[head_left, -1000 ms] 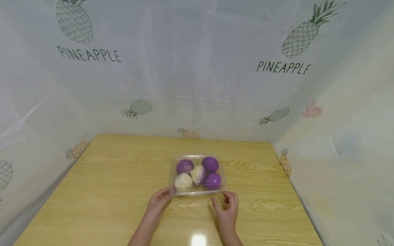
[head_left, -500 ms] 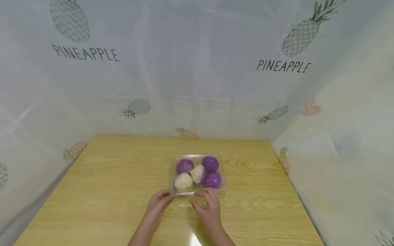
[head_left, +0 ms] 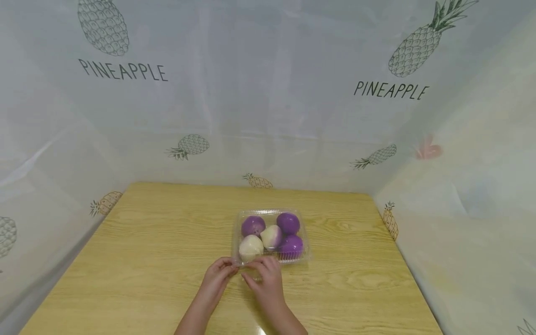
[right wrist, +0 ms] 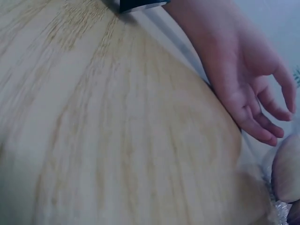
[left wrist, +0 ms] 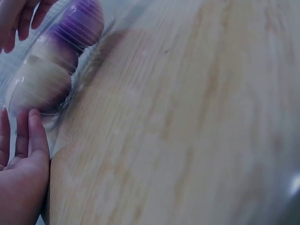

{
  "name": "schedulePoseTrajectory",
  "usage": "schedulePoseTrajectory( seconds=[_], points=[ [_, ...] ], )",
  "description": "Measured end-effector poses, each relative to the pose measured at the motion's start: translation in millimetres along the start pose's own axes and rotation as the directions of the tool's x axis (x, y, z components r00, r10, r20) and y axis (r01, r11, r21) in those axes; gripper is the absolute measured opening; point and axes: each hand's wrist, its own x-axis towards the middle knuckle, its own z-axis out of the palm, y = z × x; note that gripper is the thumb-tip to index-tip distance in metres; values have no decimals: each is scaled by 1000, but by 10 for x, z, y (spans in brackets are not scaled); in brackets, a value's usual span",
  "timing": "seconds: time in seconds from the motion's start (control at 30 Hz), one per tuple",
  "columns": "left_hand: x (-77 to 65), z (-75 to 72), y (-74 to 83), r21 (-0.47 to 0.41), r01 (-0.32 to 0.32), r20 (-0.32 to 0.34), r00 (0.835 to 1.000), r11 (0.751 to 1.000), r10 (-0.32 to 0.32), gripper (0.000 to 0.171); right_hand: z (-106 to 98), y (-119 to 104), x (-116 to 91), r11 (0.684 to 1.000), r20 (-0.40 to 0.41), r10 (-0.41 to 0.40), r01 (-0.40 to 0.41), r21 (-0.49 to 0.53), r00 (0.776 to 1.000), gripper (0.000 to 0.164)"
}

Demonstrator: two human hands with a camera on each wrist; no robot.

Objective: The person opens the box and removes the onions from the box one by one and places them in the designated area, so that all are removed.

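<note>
A clear plastic clamshell box (head_left: 235, 235) lies closed on the table, with several round, turnip-like purple-and-white pieces (head_left: 251, 247) inside. My left hand (head_left: 215, 279) touches its front left corner; the left wrist view shows straight fingers (left wrist: 38, 136) with their tips against the corner. Close beside it, my right hand (head_left: 269, 281) is at the left part of the front edge, thumb and forefinger apart. The right wrist view shows that hand (right wrist: 239, 70) with loosely bent fingers and nothing between them. The pieces there (right wrist: 287, 171) are cut off by the frame's edge.
The wooden table (head_left: 176, 218) extends to both sides of the box. A pale curtain (head_left: 268, 93) printed with pineapples hangs behind it and along both sides.
My right hand has moved left along the box's front edge, from its right corner to close beside my left hand. The left hand stays at its corner, and the box stays in place.
</note>
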Motion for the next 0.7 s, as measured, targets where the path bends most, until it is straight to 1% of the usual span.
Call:
schedulePoseTrajectory(
  seconds=[0.1,0.3,0.53,0.7],
  points=[
    [4,6,0,-7,-1,-4,1000,1000,1,12,51,-2,-30,999,-12,26,-26,-34,1000,29],
    [-3,8,11,-20,5,-2,1000,1000,-6,4,136,-55,-65,990,-39,92,-95,-106,995,29],
    [-3,8,7,-41,9,-16,1000,999,-10,5,284,-91,-82,975,-129,95,-118,-186,987,24],
    [-2,12,6,-35,-2,-7,1000,999,2,3,323,-128,-83,966,-131,129,-154,-206,983,20]
  ],
)
